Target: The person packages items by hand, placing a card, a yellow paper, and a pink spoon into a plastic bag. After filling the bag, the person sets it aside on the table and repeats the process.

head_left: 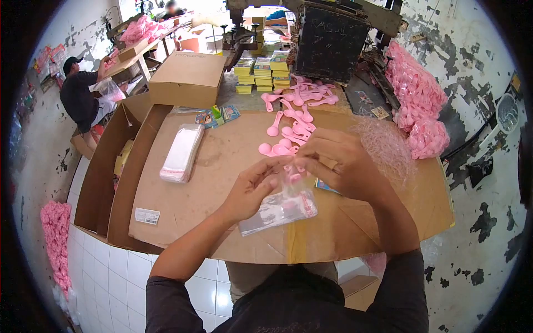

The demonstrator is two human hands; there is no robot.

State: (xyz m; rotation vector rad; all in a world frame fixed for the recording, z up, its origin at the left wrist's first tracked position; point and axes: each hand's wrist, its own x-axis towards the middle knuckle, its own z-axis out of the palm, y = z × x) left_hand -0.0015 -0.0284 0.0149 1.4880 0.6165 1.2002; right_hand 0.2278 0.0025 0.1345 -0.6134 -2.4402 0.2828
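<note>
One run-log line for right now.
left hand: pinching clear plastic | right hand: pinching it too | clear bags: flat below hands | pink spoons: loose beyond

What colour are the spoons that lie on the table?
The spoons are pink, seen best in the head view.

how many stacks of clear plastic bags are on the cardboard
2: the left stack lies apart; the near stack lies beside the left hand. More could be hidden.

Two hands (252, 188) (338, 164), two bag stacks (182, 154) (272, 215) — one closed carton (187, 77), one white label (147, 216) — over a dozen pink spoons (275, 125)
</note>
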